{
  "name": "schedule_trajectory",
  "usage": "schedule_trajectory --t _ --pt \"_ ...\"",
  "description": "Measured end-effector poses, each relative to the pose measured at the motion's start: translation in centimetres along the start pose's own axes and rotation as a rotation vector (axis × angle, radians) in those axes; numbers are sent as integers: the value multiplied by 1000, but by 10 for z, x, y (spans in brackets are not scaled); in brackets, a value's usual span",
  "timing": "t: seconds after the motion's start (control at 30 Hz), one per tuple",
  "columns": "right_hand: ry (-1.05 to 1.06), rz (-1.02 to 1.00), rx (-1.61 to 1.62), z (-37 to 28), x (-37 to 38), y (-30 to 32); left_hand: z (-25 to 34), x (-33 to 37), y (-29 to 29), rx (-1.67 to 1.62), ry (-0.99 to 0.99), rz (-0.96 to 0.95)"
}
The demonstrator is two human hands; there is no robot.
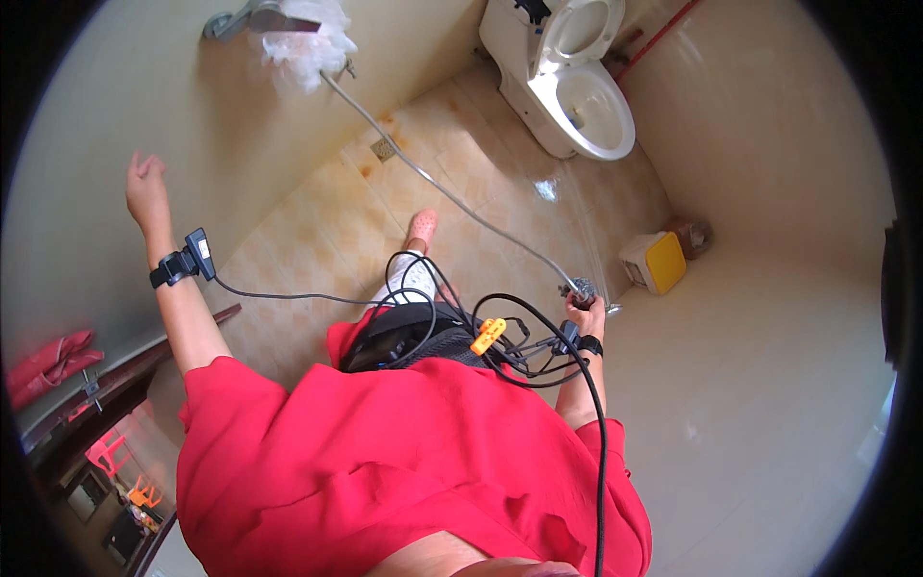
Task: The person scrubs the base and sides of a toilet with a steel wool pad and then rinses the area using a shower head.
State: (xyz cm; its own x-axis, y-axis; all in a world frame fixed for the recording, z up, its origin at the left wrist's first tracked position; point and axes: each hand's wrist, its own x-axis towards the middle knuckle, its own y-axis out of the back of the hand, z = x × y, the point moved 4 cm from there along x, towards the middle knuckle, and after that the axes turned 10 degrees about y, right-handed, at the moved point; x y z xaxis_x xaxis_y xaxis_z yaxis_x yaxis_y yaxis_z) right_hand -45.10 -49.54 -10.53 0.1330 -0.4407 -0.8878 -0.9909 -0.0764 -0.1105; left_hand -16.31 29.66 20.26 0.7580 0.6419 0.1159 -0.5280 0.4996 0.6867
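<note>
My right hand point(586, 314) is closed around a handheld shower head point(584, 286), out to the right of my body. Thin streaks that look like water spray run from it toward the tiled floor. A grey flexible hose point(452, 200) links it to the wall fitting at the upper left. My left hand point(147, 192) is raised beside the left wall, with nothing visible in it. Its fingers are partly bent and apart; whether they touch the wall I cannot tell.
A toilet point(588, 111) with its lid up stands at the far right. A yellow-and-white container point(659, 263) sits by the right wall. A white bath puff point(306, 46) hangs below the tap point(264, 19). Black cables point(433, 288) loop across my waist. A floor drain point(383, 150) lies ahead.
</note>
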Motion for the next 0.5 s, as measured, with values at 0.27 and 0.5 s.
schedule_trajectory --t 0.27,0.5 --pt "47 -30 -76 62 -16 -168 65 137 -56 301 -253 404" --pt "97 -132 -133 94 -41 -293 75 224 -108 419 -344 626"
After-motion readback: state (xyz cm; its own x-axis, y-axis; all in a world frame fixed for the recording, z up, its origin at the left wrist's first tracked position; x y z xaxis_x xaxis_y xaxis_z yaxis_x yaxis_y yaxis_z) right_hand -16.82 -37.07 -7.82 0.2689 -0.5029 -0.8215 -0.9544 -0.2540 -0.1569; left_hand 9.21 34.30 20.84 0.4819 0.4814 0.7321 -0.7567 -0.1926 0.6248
